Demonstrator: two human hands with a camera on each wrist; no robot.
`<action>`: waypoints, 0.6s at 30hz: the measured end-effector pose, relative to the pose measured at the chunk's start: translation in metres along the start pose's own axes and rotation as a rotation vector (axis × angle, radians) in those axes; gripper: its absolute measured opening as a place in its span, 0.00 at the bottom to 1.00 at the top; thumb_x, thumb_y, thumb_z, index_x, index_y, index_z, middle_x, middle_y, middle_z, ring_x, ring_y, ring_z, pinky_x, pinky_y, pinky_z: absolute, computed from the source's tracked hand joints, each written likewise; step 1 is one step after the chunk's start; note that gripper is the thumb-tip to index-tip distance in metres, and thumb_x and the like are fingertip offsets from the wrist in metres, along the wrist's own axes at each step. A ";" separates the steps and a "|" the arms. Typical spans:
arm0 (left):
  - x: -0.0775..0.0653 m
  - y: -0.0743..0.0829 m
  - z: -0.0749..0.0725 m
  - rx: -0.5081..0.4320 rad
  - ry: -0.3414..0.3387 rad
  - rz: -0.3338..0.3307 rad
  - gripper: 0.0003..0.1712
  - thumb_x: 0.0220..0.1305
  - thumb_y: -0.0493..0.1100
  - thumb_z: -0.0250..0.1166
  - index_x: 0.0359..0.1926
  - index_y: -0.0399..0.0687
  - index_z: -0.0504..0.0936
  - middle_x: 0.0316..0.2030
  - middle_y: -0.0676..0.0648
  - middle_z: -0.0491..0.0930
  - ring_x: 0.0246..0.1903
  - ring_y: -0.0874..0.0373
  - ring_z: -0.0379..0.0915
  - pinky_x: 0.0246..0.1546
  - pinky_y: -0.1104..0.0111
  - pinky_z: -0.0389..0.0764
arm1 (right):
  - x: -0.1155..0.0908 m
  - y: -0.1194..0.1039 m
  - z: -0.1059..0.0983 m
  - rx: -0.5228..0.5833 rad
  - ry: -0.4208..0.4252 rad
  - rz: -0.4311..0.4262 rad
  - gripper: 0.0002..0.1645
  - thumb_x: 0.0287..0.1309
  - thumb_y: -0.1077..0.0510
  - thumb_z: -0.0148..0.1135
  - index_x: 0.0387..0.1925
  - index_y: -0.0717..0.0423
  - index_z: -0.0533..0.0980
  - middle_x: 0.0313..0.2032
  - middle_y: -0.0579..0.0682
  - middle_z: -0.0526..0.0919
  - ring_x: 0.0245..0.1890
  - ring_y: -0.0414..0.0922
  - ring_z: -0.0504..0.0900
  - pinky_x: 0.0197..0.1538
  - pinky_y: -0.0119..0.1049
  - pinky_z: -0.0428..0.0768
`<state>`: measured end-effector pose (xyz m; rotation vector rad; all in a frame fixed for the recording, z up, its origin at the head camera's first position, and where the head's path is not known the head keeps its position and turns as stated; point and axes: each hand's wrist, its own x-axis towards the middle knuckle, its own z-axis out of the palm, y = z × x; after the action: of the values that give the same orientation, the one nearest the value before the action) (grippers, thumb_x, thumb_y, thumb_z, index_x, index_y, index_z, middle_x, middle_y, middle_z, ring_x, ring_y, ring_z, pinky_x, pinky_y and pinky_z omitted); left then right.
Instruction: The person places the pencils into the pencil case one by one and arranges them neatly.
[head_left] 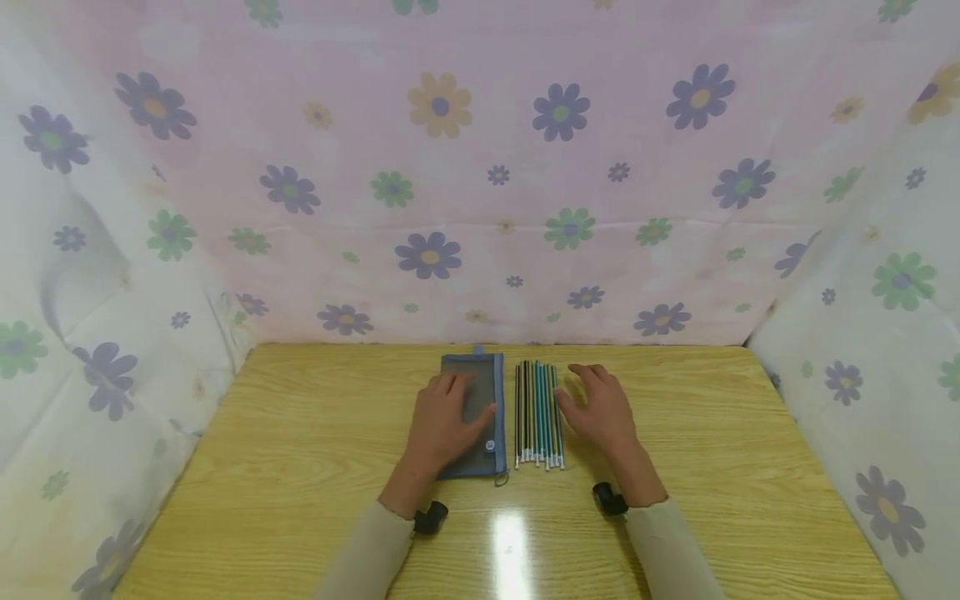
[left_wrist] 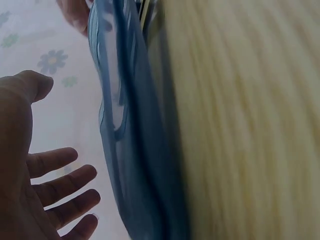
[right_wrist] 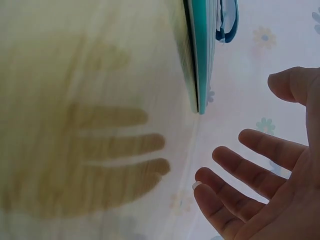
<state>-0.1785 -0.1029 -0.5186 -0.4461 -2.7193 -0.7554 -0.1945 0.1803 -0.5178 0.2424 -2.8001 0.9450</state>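
A blue-grey mesh zip pouch (head_left: 480,400) lies flat on the table, with a round button on its front and a ring at its near right corner. My left hand (head_left: 442,421) is over the pouch and covers part of it; in the left wrist view its fingers (left_wrist: 65,190) are spread and hold nothing. Just right of the pouch, several pencils (head_left: 537,412) in dark, teal and yellowish colours lie side by side, their white ends toward me. Beside their right edge hovers my right hand (head_left: 603,412), its fingers (right_wrist: 240,200) apart with nothing in them.
The wood-grain table (head_left: 315,433) carries the pouch and pencils. A flower-patterned cloth (head_left: 480,167) hangs behind it and along both sides. Black wrist devices (head_left: 431,518) sit at both wrists. A bright light reflection lies on the near table surface.
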 end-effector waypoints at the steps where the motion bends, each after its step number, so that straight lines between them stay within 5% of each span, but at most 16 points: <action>1: 0.000 0.002 0.002 0.004 -0.005 0.004 0.38 0.70 0.63 0.69 0.68 0.42 0.78 0.60 0.38 0.79 0.63 0.37 0.74 0.64 0.38 0.77 | 0.000 -0.001 0.001 0.000 0.000 -0.002 0.34 0.71 0.46 0.65 0.69 0.61 0.76 0.65 0.66 0.77 0.64 0.67 0.76 0.65 0.66 0.78; 18: 0.004 0.030 0.011 0.179 -0.095 -0.035 0.45 0.66 0.66 0.71 0.72 0.42 0.74 0.63 0.37 0.76 0.66 0.38 0.71 0.66 0.45 0.78 | 0.004 -0.011 0.007 -0.006 0.011 -0.042 0.32 0.69 0.48 0.68 0.64 0.66 0.77 0.56 0.65 0.81 0.53 0.62 0.82 0.56 0.62 0.85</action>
<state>-0.1734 -0.0716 -0.5127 -0.4036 -2.8579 -0.5042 -0.1967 0.1673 -0.5162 0.2932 -2.7760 0.9260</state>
